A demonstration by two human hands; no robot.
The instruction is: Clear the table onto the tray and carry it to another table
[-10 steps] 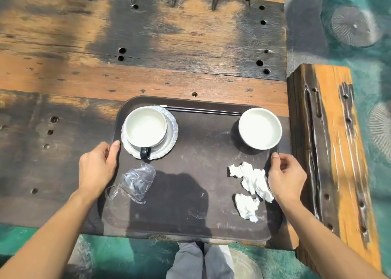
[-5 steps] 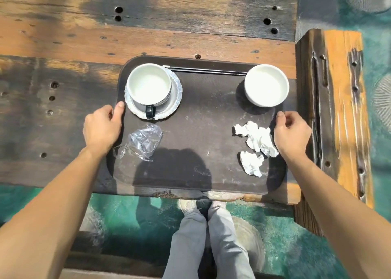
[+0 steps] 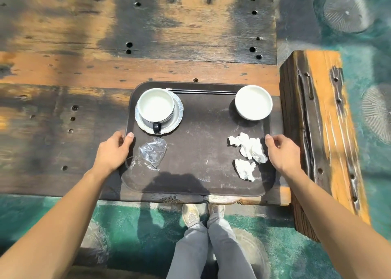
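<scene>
Gripping the tray (image 3: 196, 183) between them, apparently, left hand (image 3: 113, 149) and right hand (image 3: 282, 151).

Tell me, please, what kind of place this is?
Probably a cafe or teahouse seating area, perhaps outdoors. A rough plank table in hard sunlight, a serving tray with a used cup and bowl, and a timber bench suggest it.
</scene>
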